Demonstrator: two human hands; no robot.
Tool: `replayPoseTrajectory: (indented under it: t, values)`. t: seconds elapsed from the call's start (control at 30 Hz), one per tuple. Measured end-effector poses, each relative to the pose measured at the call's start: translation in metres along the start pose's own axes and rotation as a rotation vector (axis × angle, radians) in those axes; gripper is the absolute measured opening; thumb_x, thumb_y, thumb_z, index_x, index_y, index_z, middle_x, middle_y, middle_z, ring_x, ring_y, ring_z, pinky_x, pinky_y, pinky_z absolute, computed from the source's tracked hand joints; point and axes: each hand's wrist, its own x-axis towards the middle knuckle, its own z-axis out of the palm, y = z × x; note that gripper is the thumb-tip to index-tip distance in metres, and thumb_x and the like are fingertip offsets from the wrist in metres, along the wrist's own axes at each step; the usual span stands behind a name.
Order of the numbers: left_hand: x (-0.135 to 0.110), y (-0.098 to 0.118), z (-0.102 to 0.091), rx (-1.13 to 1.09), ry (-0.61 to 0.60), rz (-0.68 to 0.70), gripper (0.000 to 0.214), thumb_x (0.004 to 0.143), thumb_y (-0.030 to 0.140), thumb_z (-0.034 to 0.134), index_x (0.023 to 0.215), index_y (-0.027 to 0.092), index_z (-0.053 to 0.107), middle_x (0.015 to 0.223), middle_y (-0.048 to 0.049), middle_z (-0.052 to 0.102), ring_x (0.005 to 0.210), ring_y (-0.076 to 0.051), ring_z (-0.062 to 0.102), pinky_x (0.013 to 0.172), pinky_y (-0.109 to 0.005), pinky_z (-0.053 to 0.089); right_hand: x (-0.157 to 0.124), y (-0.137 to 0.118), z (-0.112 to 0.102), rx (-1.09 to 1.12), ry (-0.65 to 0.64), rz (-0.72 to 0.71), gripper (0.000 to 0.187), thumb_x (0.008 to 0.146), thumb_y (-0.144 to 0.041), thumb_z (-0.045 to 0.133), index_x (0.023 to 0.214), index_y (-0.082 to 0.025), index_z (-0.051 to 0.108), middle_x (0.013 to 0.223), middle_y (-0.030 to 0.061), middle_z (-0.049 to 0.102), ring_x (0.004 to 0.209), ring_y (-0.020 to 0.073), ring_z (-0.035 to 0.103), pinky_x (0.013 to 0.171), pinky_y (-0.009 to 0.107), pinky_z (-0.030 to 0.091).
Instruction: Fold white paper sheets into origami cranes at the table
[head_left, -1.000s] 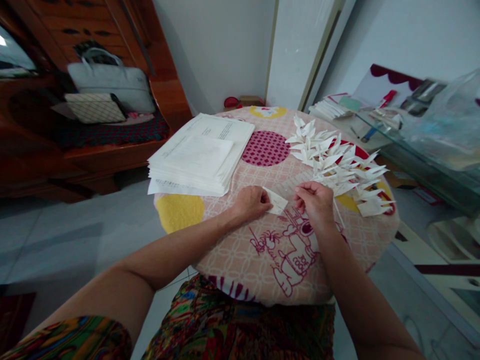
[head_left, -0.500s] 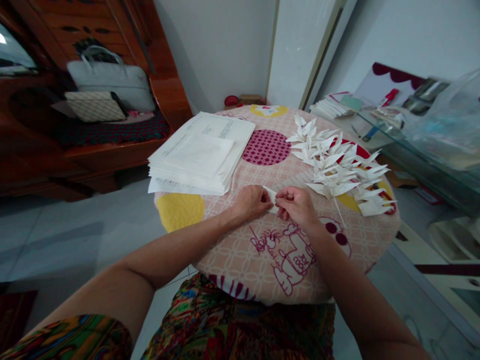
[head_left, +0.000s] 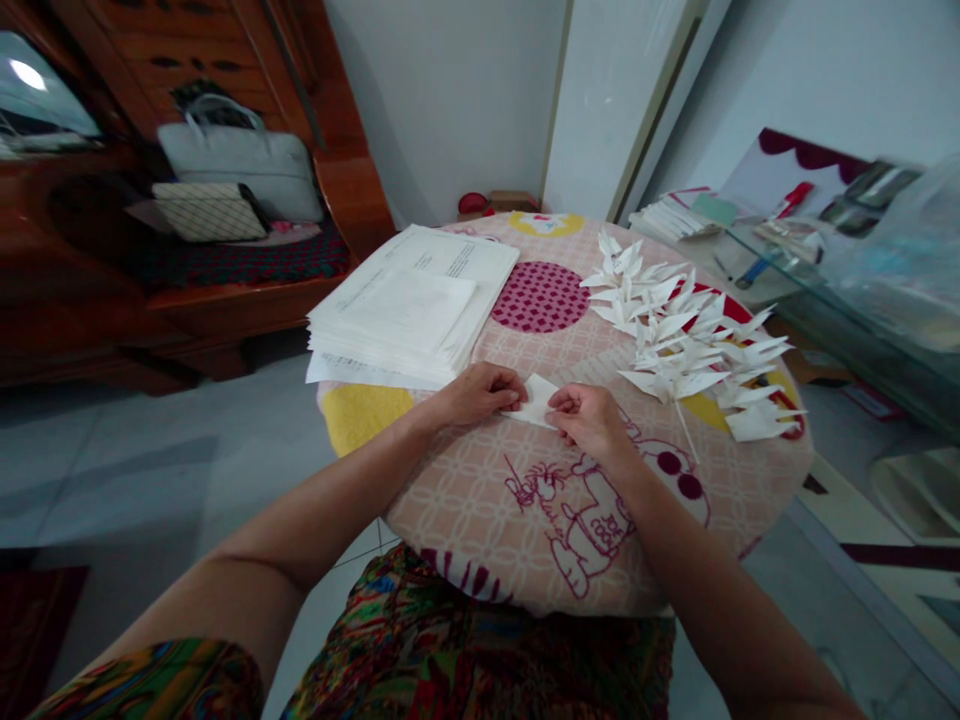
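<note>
A small folded white paper piece [head_left: 535, 400] lies on the round table [head_left: 465, 510] with its pink patterned cloth. My left hand [head_left: 480, 392] is closed, its fingertips pinching the paper's left edge. My right hand [head_left: 589, 420] is closed too, pinching the paper's right edge against the cloth. Both hands meet over the paper near the table's middle. Behind my left hand a thick stack of white sheets [head_left: 412, 310] rests. To the right lies a heap of several folded white paper cranes [head_left: 682, 335].
A wooden bench [head_left: 187, 290] with a grey bag [head_left: 240, 170] and a quilted pouch [head_left: 206, 212] stands at the left. A glass-topped surface [head_left: 847, 290] with papers and plastic is at the right. Grey tiled floor [head_left: 112, 450] lies left of the table.
My right hand came left from beside the crane heap to the paper piece and now pinches its right edge. The paper lies flatter between both hands. My view shifted slightly.
</note>
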Motion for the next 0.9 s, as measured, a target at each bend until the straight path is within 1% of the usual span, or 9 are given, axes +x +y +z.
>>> replayPoseTrajectory:
  t: [0.07, 0.13, 0.23, 0.33, 0.47, 0.6, 0.77, 0.9]
  values:
    - [-0.003, -0.002, -0.002, -0.008, -0.011, 0.0, 0.018, 0.082, 0.017, 0.053, 0.087, 0.011, 0.07, 0.076, -0.0034, 0.07, 0.066, -0.01, 0.06, 0.061, -0.02, 0.042, 0.0, -0.001, 0.001, -0.035, 0.001, -0.002, 0.013, 0.071, -0.016, 0.066, 0.084, -0.016, 0.066, 0.062, -0.002, 0.064, 0.038, 0.0082, 0.052, 0.036, 0.018, 0.04]
    - [-0.004, -0.004, -0.002, 0.005, -0.002, -0.005, 0.018, 0.081, 0.015, 0.054, 0.087, 0.012, 0.07, 0.075, -0.0026, 0.07, 0.066, -0.01, 0.06, 0.061, -0.02, 0.042, 0.001, -0.001, 0.001, -0.063, 0.005, -0.004, 0.013, 0.072, -0.016, 0.067, 0.084, -0.015, 0.068, 0.063, -0.001, 0.065, 0.039, 0.0084, 0.053, 0.037, 0.018, 0.04]
    - [-0.005, -0.004, 0.001, 0.029, 0.022, -0.007, 0.015, 0.076, 0.014, 0.06, 0.088, 0.012, 0.069, 0.071, -0.0004, 0.067, 0.063, -0.009, 0.058, 0.059, -0.019, 0.042, 0.0, -0.001, 0.001, -0.082, 0.012, -0.016, 0.014, 0.072, -0.017, 0.068, 0.085, -0.014, 0.07, 0.066, 0.001, 0.067, 0.043, 0.0098, 0.056, 0.04, 0.019, 0.042]
    - [-0.007, -0.002, 0.005, 0.072, 0.056, -0.014, 0.017, 0.071, 0.011, 0.063, 0.087, 0.013, 0.068, 0.067, 0.0016, 0.065, 0.061, -0.009, 0.056, 0.059, -0.02, 0.042, 0.0, 0.001, 0.002, -0.071, 0.014, -0.012, 0.016, 0.073, -0.018, 0.067, 0.088, -0.014, 0.071, 0.069, 0.0019, 0.068, 0.043, 0.0109, 0.058, 0.04, 0.02, 0.043]
    - [-0.009, 0.002, 0.01, 0.145, 0.095, -0.015, 0.013, 0.072, 0.009, 0.063, 0.084, 0.013, 0.068, 0.065, 0.002, 0.063, 0.06, -0.009, 0.055, 0.062, -0.021, 0.042, -0.002, -0.001, -0.001, -0.068, -0.014, -0.002, 0.018, 0.073, -0.016, 0.067, 0.09, -0.015, 0.071, 0.064, -0.0016, 0.064, 0.041, 0.0105, 0.057, 0.039, 0.02, 0.043]
    - [-0.009, 0.002, 0.01, 0.169, 0.104, -0.012, 0.013, 0.073, 0.01, 0.063, 0.084, 0.014, 0.068, 0.067, 0.0013, 0.064, 0.063, -0.01, 0.057, 0.063, -0.022, 0.043, -0.007, -0.01, -0.01, -0.054, -0.029, 0.063, 0.014, 0.073, -0.011, 0.067, 0.086, -0.016, 0.065, 0.056, -0.0061, 0.058, 0.038, 0.0098, 0.054, 0.036, 0.019, 0.041]
    - [-0.008, 0.002, 0.01, 0.193, 0.103, 0.004, 0.012, 0.073, 0.011, 0.062, 0.084, 0.014, 0.066, 0.068, 0.0012, 0.065, 0.062, -0.01, 0.057, 0.063, -0.022, 0.044, -0.011, -0.017, -0.017, -0.041, -0.051, 0.141, 0.015, 0.074, -0.01, 0.069, 0.082, -0.017, 0.057, 0.05, -0.0078, 0.055, 0.034, 0.0094, 0.051, 0.031, 0.017, 0.037]
    - [-0.008, 0.004, 0.011, 0.219, 0.108, -0.005, 0.012, 0.073, 0.012, 0.061, 0.085, 0.014, 0.066, 0.069, 0.0008, 0.065, 0.064, -0.01, 0.058, 0.063, -0.022, 0.044, -0.01, -0.016, -0.018, -0.077, -0.079, 0.162, 0.009, 0.081, -0.016, 0.066, 0.078, -0.017, 0.058, 0.045, -0.007, 0.054, 0.032, 0.0089, 0.048, 0.03, 0.017, 0.036]
